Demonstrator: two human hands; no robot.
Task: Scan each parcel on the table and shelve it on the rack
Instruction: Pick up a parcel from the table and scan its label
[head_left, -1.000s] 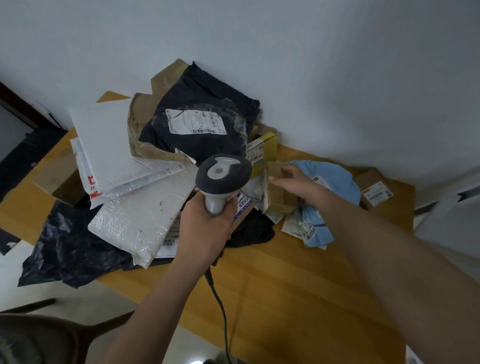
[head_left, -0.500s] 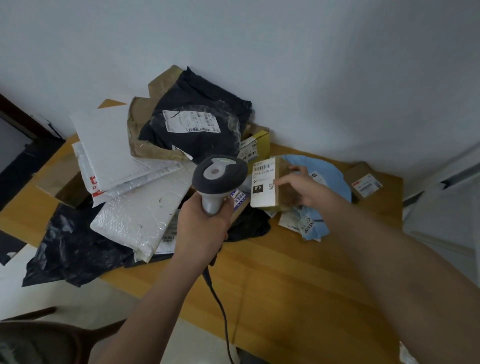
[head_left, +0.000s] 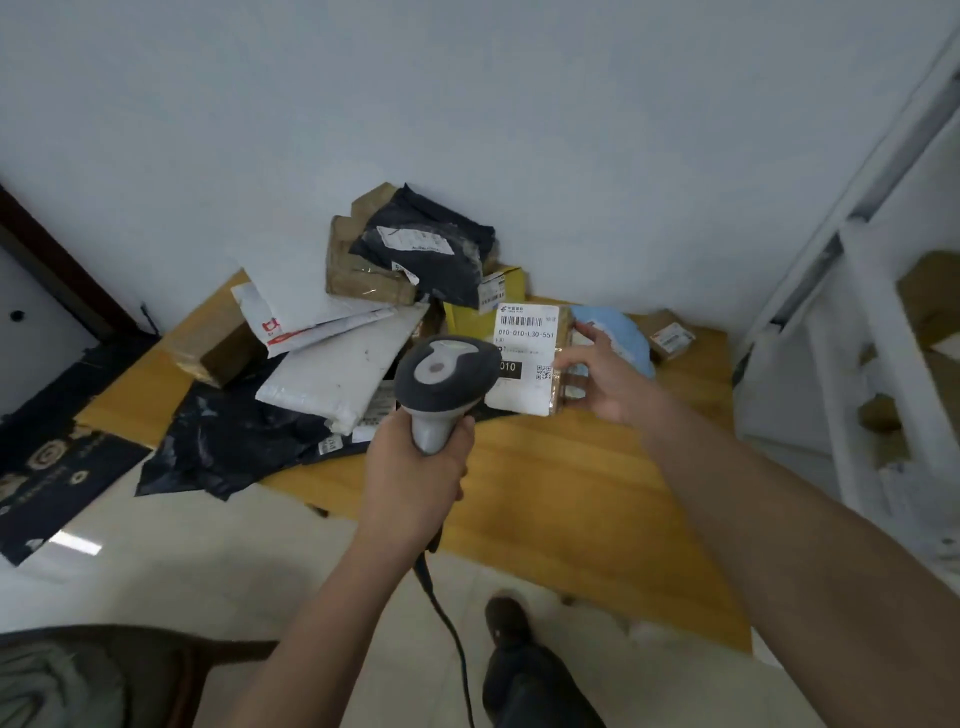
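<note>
Soft even daylight, blurred warped edges

The left hand (head_left: 415, 462) gripped a grey scanner (head_left: 447, 379) by its handle, head raised toward a small parcel (head_left: 530, 358). The right hand (head_left: 602, 374) pinched that parcel by its right edge, above the wooden surface (head_left: 545, 483), with the white label facing the camera. Behind lay a heap: white mailers (head_left: 337, 374), a black bag (head_left: 431, 254) on a brown box (head_left: 358, 275), a yellow box (head_left: 467, 317), a blue bag (head_left: 618, 332). A white rack (head_left: 878, 332) stood at the right.
</note>
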